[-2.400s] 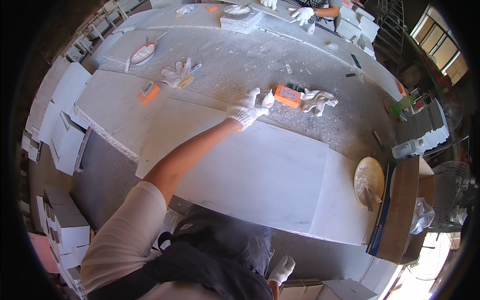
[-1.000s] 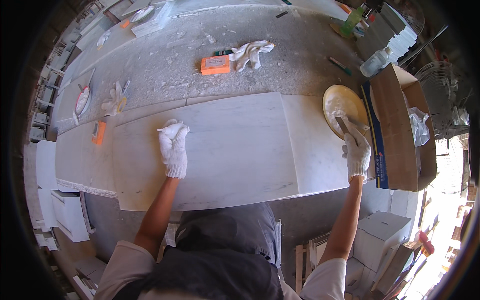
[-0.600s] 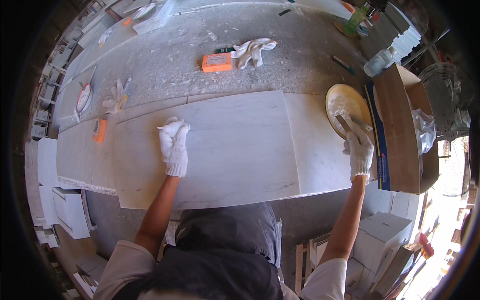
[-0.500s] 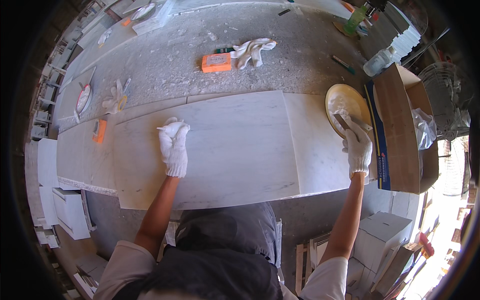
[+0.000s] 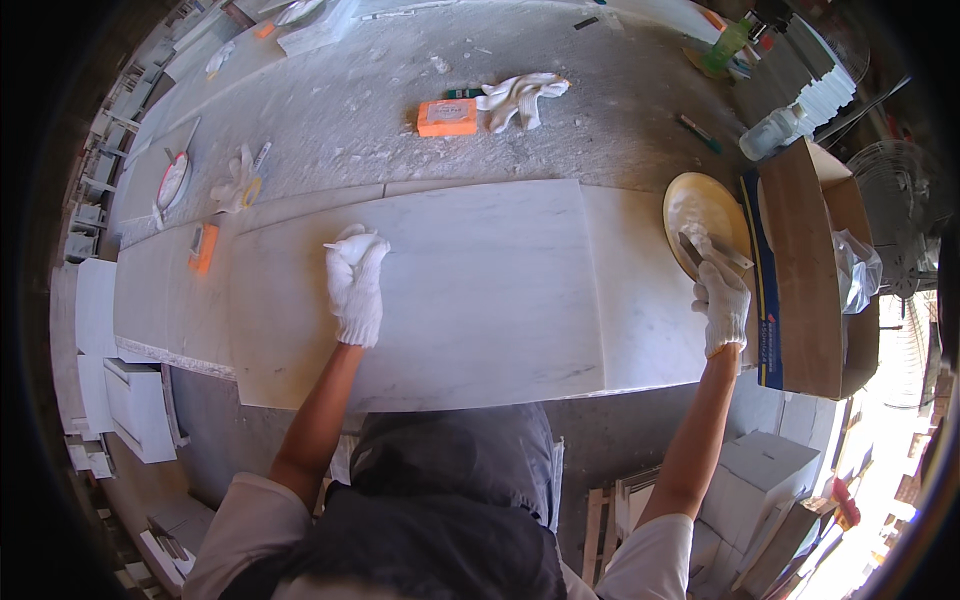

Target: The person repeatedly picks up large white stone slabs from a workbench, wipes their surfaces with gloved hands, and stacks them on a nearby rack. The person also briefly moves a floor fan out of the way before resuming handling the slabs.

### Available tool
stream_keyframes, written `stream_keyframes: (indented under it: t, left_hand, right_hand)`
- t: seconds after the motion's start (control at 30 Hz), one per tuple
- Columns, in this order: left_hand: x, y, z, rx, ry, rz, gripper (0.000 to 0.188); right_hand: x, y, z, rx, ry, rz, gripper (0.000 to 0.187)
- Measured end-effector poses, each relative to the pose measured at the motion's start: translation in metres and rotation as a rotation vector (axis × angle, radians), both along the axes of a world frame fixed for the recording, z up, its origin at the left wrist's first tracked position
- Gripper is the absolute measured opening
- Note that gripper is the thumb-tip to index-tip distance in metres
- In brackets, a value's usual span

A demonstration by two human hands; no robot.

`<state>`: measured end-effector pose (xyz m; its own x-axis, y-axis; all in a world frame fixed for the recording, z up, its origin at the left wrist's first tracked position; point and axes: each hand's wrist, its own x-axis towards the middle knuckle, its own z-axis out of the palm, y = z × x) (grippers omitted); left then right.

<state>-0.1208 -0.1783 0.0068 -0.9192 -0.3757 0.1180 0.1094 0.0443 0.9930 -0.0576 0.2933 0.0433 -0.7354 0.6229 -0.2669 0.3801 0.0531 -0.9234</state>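
Observation:
My right hand (image 5: 722, 305), in a white knit glove, grips a small putty knife (image 5: 690, 247) over a yellow dish (image 5: 675, 205). White paste (image 5: 697, 215) lies in the dish, and the knife's end is at its near edge. A pale flat blade (image 5: 733, 254) shows beside the fingers at the dish's right side; I cannot tell whether it belongs to the same tool. Above the left part of a grey-veined white marble slab (image 5: 480, 290), my gloved left hand (image 5: 356, 285) is closed. Whatever its curled fingers may hold cannot be made out.
An open cardboard box (image 5: 800, 270) stands right of the dish. Beyond the slab lie an orange box (image 5: 447, 117), white gloves (image 5: 523, 100) and a green marker (image 5: 698, 132) on the dusty bench. Another orange box (image 5: 203, 248) and a glove (image 5: 236, 180) are at left.
The view has shifted slightly, moving the scene a little to the right. My right hand has drawn down toward the dish's near edge with the knife. My left hand stays closed above the slab.

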Motion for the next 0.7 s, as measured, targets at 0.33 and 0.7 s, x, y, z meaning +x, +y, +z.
stream_keyframes:
  t: [0.33,0.7]
  left_hand:
    - [0.0,0.003,0.001,0.04,0.016,-0.014,0.039]
    - [0.005,0.0,0.004,0.127,-0.015,-0.078,0.039]
  right_hand:
    - [0.01,-0.004,0.0,-0.084,0.099,-0.067,0.028]
    - [0.046,-0.138,0.009,-0.394,0.044,0.191,0.033]
